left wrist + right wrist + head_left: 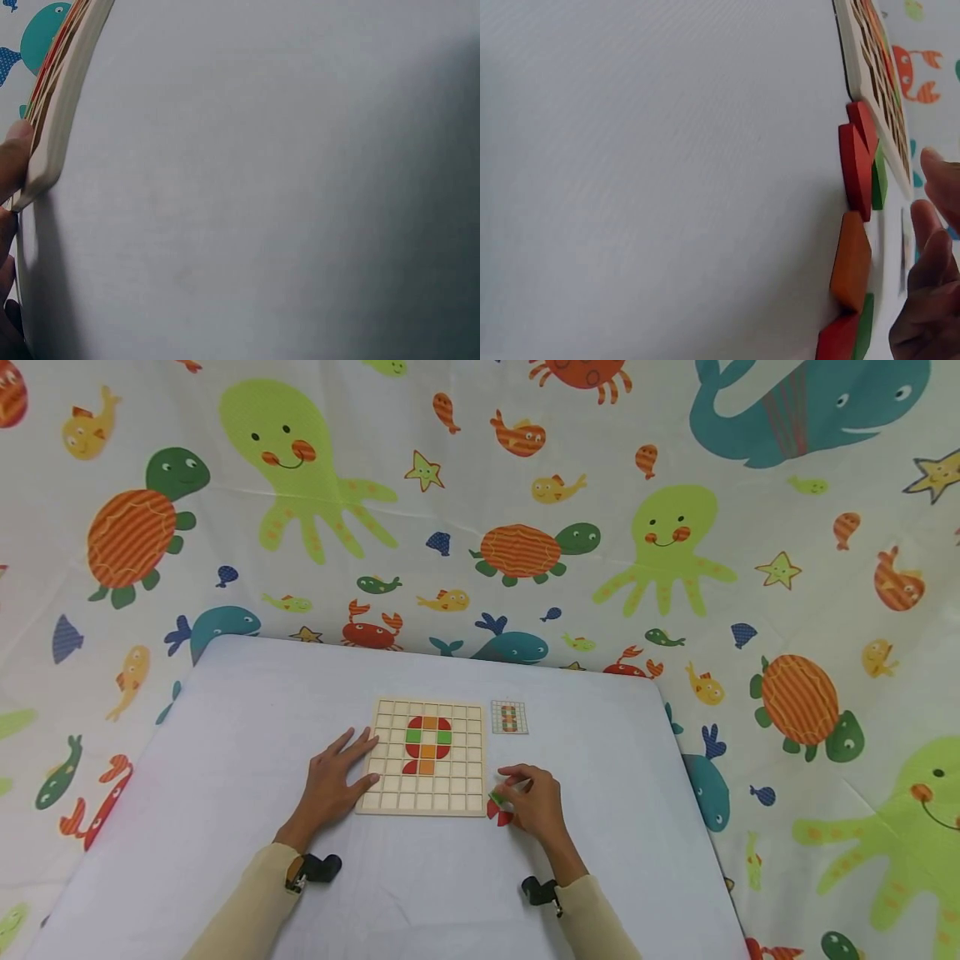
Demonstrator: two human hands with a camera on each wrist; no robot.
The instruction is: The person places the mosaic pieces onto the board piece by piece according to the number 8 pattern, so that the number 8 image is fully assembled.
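Note:
A square wooden grid board point(465, 799) lies on the table, with red, green and orange tiles set in its middle cells. My left hand point(330, 785) rests at the board's left edge; its thumb point(16, 146) touches the rim near the front corner, fingers spread. Right of the board, my right hand point(534, 802) hovers over loose tiles, thumb and fingers curved with a gap between them in the right wrist view. Below it lie a red tile point(855, 169), a green tile point(880, 178) and an orange tile point(852, 259). The hand partly hides these tiles in the head view.
A small pattern card point(521, 727) lies beyond the right hand, beside the board's far right corner. White cloth point(420, 885) covers the table. A curtain printed with sea animals point(450, 468) hangs behind it.

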